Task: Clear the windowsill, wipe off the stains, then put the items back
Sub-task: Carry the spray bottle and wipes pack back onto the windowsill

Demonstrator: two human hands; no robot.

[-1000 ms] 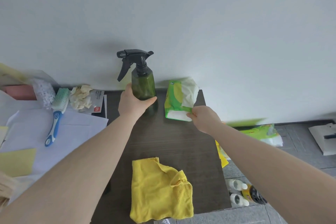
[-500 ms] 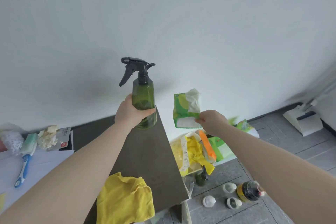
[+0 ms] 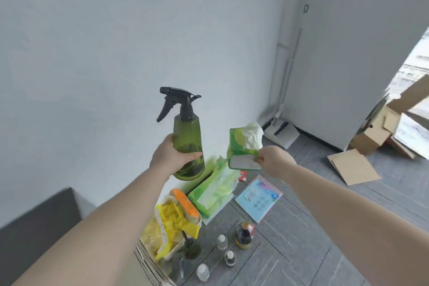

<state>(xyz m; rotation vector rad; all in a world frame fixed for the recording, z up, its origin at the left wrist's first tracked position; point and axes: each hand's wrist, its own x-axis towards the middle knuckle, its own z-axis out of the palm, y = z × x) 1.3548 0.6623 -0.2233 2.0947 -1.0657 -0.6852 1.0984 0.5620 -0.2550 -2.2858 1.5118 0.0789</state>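
My left hand (image 3: pixel 170 158) grips a green spray bottle (image 3: pixel 187 144) with a black trigger head, held upright in the air in front of the white wall. My right hand (image 3: pixel 274 162) pinches the lower corner of a green tissue pack (image 3: pixel 241 148) with a white tissue sticking out of its top. Both items hang above the floor, right of the dark table (image 3: pixel 39 218), of which only a corner shows at the lower left.
On the grey floor below lie a bag with yellow stuff (image 3: pixel 171 225), a green wipes pack (image 3: pixel 211 190), a light blue booklet (image 3: pixel 258 197), a dark sauce bottle (image 3: pixel 243 234) and several small bottles. Cardboard boxes (image 3: pixel 380 127) and a white dustpan (image 3: pixel 281 132) stand at the right.
Both hands lifted the spray bottle and the tissue pack off the dark table and carried them to the right. My view swung right, so the table and yellow cloth slid out of sight.
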